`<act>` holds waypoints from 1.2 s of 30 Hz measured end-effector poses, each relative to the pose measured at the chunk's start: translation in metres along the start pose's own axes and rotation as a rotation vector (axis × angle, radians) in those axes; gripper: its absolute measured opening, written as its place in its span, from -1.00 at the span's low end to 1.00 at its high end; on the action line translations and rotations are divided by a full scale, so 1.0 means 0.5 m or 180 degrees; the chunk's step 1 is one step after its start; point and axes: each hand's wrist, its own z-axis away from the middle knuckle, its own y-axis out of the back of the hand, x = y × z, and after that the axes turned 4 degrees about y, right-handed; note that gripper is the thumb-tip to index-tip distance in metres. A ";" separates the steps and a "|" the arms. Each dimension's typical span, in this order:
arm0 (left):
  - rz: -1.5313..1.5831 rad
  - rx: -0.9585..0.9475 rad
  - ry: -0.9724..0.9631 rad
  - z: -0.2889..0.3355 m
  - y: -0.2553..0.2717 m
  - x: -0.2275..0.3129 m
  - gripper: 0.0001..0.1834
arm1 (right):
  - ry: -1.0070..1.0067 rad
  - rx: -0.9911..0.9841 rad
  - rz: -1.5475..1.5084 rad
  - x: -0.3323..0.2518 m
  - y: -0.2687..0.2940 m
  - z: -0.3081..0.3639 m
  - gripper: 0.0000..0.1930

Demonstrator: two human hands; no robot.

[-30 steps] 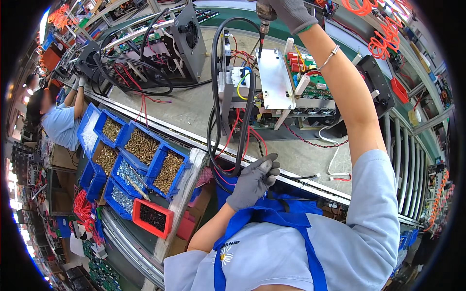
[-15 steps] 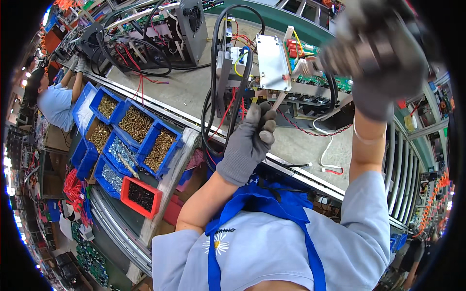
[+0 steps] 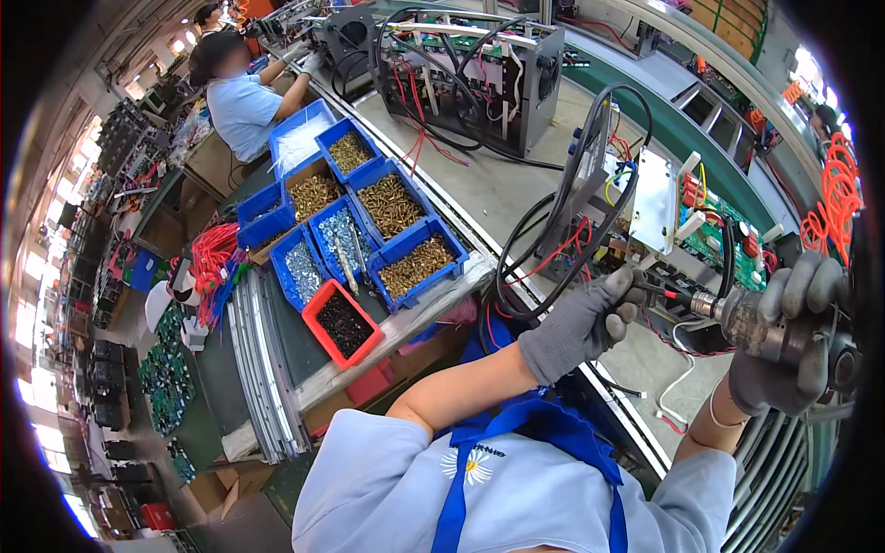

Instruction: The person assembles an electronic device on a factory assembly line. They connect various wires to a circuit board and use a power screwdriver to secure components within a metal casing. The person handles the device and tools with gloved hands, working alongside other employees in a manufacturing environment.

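My right hand, in a grey glove, grips a metal-bodied power screwdriver. Its thin bit points left toward my gloved left hand. The left fingers are pinched together at the bit's tip, and whatever they hold there is hidden. Just beyond both hands stands an opened electrical unit with a silvery metal plate and a green circuit board. Thick black cable loops along its left side, with red wires near it. A white lead lies on the bench below the driver.
Blue bins of brass-coloured and silvery screws sit to the left, with a red bin of dark screws. A second opened unit stands farther back. A co-worker works at the far left. Orange coiled hoses hang at right.
My right hand has come down from high over the unit with the driver, whose bit now meets my left fingers. The view has swung, shifting the bench rightward.
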 end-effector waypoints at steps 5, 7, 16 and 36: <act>0.0056 -0.0018 0.0037 0.015 -0.005 0.003 -0.75 | -0.0025 -0.0018 0.0068 -0.005 -0.014 0.003 -0.43; 0.0006 -0.0038 0.0125 0.015 -0.001 0.006 -0.73 | -0.0132 0.0092 -0.0027 -0.008 -0.021 0.005 -0.47; -0.0210 -0.0200 -0.0222 -0.006 0.075 -0.024 -0.56 | -0.0990 0.0369 0.0443 0.071 0.000 -0.038 -0.70; -0.0697 0.0430 0.0237 0.019 0.112 -0.052 -0.67 | -0.1600 0.0449 0.1349 0.217 0.058 -0.117 -0.66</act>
